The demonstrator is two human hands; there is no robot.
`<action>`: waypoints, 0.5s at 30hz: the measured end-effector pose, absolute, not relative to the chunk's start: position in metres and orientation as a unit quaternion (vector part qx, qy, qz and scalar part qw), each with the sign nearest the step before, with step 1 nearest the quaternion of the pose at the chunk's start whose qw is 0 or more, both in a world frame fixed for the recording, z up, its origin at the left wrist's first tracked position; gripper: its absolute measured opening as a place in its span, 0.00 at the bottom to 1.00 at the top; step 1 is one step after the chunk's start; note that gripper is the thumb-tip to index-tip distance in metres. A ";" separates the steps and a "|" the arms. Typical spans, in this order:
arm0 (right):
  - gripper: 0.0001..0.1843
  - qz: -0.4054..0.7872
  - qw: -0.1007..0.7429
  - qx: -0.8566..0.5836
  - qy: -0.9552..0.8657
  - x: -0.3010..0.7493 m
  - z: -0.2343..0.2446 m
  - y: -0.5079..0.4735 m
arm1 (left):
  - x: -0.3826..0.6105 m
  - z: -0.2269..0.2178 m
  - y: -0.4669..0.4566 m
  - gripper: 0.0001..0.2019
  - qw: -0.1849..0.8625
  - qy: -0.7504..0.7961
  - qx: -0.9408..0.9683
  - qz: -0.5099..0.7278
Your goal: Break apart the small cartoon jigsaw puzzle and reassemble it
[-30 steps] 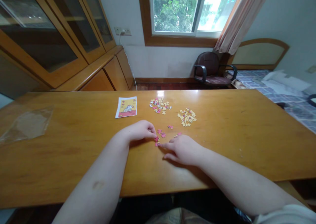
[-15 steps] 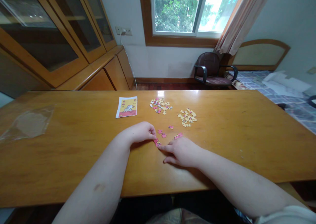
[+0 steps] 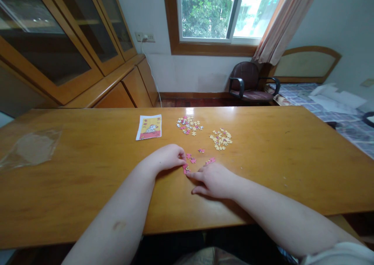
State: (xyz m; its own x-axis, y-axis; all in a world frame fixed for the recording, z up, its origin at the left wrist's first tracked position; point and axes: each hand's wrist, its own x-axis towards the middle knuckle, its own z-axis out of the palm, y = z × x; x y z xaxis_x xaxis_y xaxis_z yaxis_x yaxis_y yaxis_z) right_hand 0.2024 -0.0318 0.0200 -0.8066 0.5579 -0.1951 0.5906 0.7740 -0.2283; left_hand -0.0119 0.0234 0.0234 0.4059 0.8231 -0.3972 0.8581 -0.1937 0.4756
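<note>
My left hand (image 3: 167,156) rests on the wooden table (image 3: 87,171) with its fingers curled, the fingertips pinching a small pink puzzle piece (image 3: 185,167). From the right, my right hand (image 3: 212,177) lies flat with the index finger stretched out, its tip touching the same piece. A few loose pink pieces (image 3: 193,157) lie just beyond the fingers. More pink pieces (image 3: 210,161) peek out behind my right hand.
Farther back lie a mixed pile of puzzle pieces (image 3: 189,124), a yellow pile (image 3: 221,138) and a printed picture card (image 3: 149,127). A clear plastic bag (image 3: 30,148) lies at the far left. A dark armchair (image 3: 249,83) stands under the window.
Both hands stay at the pink piece; my right hand shifted slightly toward me and the left fingers closed in on the piece.
</note>
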 end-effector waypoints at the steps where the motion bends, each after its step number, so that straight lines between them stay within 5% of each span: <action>1: 0.31 -0.141 0.058 0.306 0.940 0.202 0.020 -0.032 | -0.011 0.024 0.023 0.09 0.323 0.544 0.774 -0.025; 15: 0.31 -0.146 0.067 0.316 0.935 0.197 0.025 -0.034 | -0.002 0.030 0.018 0.05 0.285 0.549 0.785 -0.031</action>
